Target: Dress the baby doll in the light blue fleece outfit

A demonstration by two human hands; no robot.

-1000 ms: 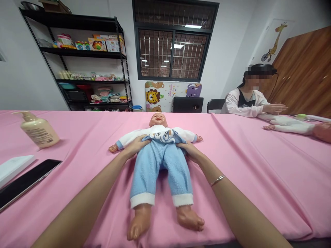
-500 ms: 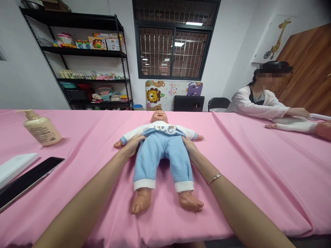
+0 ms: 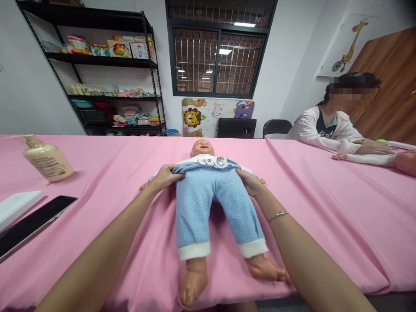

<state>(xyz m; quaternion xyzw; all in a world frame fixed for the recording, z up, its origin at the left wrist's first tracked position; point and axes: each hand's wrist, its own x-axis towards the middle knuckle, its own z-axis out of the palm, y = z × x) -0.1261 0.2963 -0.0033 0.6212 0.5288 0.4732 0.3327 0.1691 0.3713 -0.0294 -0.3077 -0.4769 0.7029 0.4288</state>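
The waistband of the blue fleece trousers [image 3: 201,212] has been drawn up the baby doll [image 3: 203,148], which lies on its back on the pink-covered table [image 3: 325,225]. The waistband is clenched in the fingers of the left hand [image 3: 165,177]; whether the right hand [image 3: 250,182] grasps it cannot be told. Less of the white top [image 3: 191,159] is seen than in the earlier frame.

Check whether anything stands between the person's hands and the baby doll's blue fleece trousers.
Nothing visible does: the left hand grips the waistband of the blue fleece trousers directly, and the right hand lies against their other side at the waist.
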